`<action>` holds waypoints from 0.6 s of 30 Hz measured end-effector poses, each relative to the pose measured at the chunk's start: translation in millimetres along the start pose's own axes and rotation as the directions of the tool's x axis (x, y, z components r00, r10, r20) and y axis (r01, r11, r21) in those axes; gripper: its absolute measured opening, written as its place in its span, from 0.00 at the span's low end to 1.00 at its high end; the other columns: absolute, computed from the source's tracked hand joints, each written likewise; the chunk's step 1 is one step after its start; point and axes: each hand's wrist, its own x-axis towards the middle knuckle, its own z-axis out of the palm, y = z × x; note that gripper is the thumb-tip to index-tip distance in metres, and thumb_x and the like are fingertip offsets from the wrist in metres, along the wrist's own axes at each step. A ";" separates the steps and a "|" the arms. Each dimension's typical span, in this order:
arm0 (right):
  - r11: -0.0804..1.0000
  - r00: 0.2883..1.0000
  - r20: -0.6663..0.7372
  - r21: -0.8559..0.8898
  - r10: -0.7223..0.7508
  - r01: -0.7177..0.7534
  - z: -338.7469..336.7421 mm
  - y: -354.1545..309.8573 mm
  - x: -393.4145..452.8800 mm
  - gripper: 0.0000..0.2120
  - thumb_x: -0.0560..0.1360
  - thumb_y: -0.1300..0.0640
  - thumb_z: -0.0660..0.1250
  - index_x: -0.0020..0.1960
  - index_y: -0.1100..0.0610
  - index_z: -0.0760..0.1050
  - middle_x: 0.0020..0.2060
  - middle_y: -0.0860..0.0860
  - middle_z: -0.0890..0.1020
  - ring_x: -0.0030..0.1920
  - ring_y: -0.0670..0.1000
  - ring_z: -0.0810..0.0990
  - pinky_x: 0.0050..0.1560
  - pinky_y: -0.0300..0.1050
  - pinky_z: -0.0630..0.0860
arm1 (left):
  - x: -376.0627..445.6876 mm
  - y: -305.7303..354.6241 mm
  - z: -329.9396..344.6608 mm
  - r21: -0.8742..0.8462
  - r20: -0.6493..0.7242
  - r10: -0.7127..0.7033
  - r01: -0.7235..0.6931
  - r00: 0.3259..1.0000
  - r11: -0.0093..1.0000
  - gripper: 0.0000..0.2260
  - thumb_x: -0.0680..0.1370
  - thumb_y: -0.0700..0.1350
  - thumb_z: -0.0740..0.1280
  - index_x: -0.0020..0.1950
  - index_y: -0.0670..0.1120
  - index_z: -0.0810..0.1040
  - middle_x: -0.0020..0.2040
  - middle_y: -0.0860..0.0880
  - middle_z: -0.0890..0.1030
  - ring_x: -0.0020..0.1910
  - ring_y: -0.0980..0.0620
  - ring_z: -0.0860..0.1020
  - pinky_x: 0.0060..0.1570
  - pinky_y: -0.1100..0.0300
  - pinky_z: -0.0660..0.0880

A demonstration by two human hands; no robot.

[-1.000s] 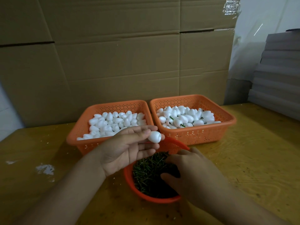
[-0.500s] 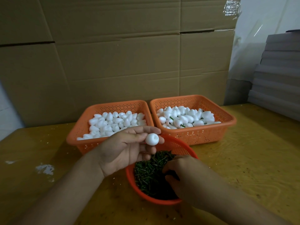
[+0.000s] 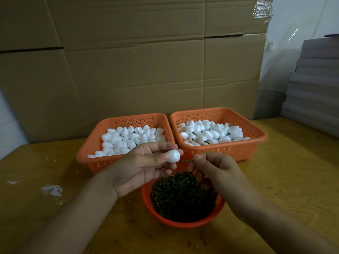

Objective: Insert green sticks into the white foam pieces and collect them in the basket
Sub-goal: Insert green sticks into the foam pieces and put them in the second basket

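The left hand (image 3: 146, 167) holds a small white foam egg (image 3: 173, 156) with its thumb and fingertips, up above the round orange bowl (image 3: 183, 223). The right hand (image 3: 216, 169) pinches a thin green stick (image 3: 187, 160) that points at the foam egg, very near it but not in it. The bowl is full of short green sticks (image 3: 181, 197) and sits on the yellow wooden tabletop (image 3: 284, 180). Behind the hands are two orange plastic baskets. The left basket (image 3: 95, 143) has plain white foam pieces (image 3: 132, 138). The right basket (image 3: 256, 142) has foam pieces with green sticks in them (image 3: 201, 139). Brown cardboard (image 3: 146, 61) stands at the back.
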 end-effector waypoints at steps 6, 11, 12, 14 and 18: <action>0.996 1.000 -0.006 0.093 -0.001 0.002 1.6 -1.6 -1.1 0.10 0.79 0.55 0.66 0.44 0.58 0.83 0.37 0.54 0.81 0.36 0.47 0.76 0.34 0.37 0.73 | -1.1 1.9 -0.2 -0.004 -0.021 0.010 -0.010 1.000 1.000 0.13 0.70 0.40 0.73 0.54 0.46 0.86 0.50 0.42 0.84 0.46 0.50 0.83 0.46 0.59 0.81; 0.991 0.996 -0.075 0.119 -0.052 0.061 2.1 -2.2 -1.7 0.06 0.76 0.57 0.70 0.43 0.56 0.84 0.34 0.53 0.81 0.34 0.45 0.76 0.33 0.35 0.72 | -1.1 0.2 1.0 0.041 -0.050 0.036 -0.034 0.998 0.999 0.13 0.69 0.41 0.75 0.54 0.46 0.86 0.49 0.43 0.84 0.48 0.49 0.84 0.48 0.59 0.81; 0.989 0.993 -0.094 0.123 -0.075 0.086 1.8 -1.7 -1.1 0.05 0.76 0.58 0.70 0.42 0.56 0.84 0.32 0.49 0.81 0.33 0.43 0.77 0.33 0.33 0.72 | -1.3 0.0 1.0 0.053 -0.054 0.043 -0.040 0.998 0.998 0.14 0.69 0.41 0.75 0.54 0.46 0.86 0.49 0.44 0.84 0.49 0.49 0.84 0.48 0.59 0.81; 0.985 0.983 -0.129 0.094 -0.130 0.143 1.0 -0.1 0.6 0.04 0.75 0.61 0.71 0.43 0.57 0.84 0.31 0.45 0.82 0.32 0.39 0.77 0.34 0.30 0.72 | -1.6 -0.1 1.2 0.084 -0.059 0.056 -0.051 0.997 0.995 0.14 0.69 0.41 0.76 0.55 0.46 0.86 0.51 0.44 0.85 0.51 0.48 0.84 0.49 0.60 0.80; 0.982 0.971 -0.156 0.028 -0.181 0.187 0.1 2.6 3.0 0.05 0.76 0.63 0.70 0.46 0.57 0.85 0.33 0.43 0.85 0.35 0.37 0.81 0.37 0.28 0.73 | -0.8 -1.4 0.9 0.134 -0.071 0.089 -0.079 0.994 0.988 0.13 0.71 0.40 0.75 0.55 0.46 0.85 0.54 0.44 0.85 0.53 0.48 0.84 0.51 0.59 0.80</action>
